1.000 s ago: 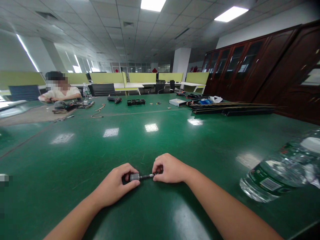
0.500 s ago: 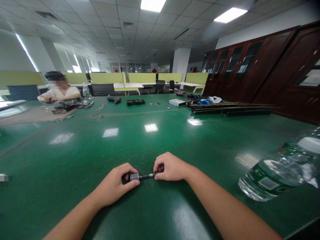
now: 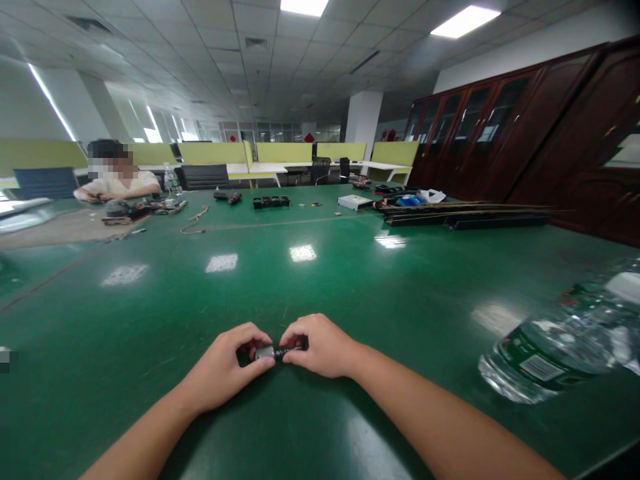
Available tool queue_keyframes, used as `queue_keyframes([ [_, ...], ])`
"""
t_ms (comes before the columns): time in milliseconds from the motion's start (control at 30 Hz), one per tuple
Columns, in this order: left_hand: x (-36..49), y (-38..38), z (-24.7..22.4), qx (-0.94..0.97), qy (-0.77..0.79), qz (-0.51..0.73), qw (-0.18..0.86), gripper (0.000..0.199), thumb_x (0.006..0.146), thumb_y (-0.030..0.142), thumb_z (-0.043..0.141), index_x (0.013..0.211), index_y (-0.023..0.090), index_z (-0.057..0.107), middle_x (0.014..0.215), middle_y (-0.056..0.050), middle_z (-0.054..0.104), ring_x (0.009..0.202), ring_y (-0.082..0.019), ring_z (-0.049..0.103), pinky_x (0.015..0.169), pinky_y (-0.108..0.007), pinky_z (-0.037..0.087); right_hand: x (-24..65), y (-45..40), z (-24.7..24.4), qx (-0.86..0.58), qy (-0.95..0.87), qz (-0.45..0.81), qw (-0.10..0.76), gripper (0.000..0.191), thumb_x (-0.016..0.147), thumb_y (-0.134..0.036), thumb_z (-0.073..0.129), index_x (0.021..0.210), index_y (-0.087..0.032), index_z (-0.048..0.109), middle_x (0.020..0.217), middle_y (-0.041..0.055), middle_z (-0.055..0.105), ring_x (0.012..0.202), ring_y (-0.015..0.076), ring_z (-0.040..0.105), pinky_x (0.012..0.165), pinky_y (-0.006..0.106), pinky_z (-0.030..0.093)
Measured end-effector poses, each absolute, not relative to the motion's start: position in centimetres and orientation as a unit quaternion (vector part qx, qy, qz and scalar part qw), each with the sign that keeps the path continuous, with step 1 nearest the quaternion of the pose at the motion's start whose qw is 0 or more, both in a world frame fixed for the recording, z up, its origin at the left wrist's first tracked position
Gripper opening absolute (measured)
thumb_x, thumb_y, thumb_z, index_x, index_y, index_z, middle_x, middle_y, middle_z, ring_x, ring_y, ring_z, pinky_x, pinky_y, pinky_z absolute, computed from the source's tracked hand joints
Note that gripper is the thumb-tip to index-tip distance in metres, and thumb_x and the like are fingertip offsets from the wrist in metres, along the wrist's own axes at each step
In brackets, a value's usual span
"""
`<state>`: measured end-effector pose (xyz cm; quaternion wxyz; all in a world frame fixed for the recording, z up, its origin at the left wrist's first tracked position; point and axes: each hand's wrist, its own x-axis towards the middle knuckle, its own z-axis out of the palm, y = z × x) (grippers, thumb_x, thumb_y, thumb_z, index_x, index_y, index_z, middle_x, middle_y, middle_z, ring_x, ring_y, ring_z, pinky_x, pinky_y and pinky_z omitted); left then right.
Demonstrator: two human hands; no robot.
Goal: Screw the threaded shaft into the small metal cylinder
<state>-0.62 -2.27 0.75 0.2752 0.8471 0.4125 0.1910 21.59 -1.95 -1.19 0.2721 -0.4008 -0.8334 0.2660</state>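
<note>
My left hand (image 3: 227, 367) is closed around a grey-and-black cylinder (image 3: 265, 352), which looks like a small shock absorber body lying sideways just over the table. A thin rod comes out of its right end, partly hidden by fingers. On that rod sits a small dark coil spring (image 3: 284, 351), close against the cylinder's end. Thumb and fingers of my right hand (image 3: 325, 347) pinch the spring. Both hands are low over the green table (image 3: 310, 287), with only a small gap between their fingertips.
Large water bottles (image 3: 545, 360) lie at the right. Toward the far side are a power drill (image 3: 228, 197), a black frame-like part (image 3: 271, 202), a silver box (image 3: 355, 202), long dark strips (image 3: 470, 219) and a cord (image 3: 195, 220). A person (image 3: 117, 183) sits at the far left.
My right hand has moved left, bringing the coil spring along the rod up to the cylinder. The left hand keeps its grip, nearly in place.
</note>
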Motion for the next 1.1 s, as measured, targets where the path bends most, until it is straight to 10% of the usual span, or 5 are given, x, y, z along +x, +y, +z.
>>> queue_keyframes([
  [1100, -0.34, -2.51, 0.9, 0.842, 0.425, 0.176, 0.28, 0.018, 0.08, 0.034, 0.065, 0.089, 0.018, 0.065, 0.082, -0.001, 0.063, 0.076, -0.017, 0.058, 0.069, -0.026, 0.043, 21.59, -2.04, -1.19, -0.346, -0.892, 0.164, 0.241, 0.013, 0.077, -0.028, 0.07, 0.088, -0.02, 0.072, 0.077, 0.0009, 0.067, 0.076, 0.0154, 0.059, 0.078, 0.028, 0.041],
])
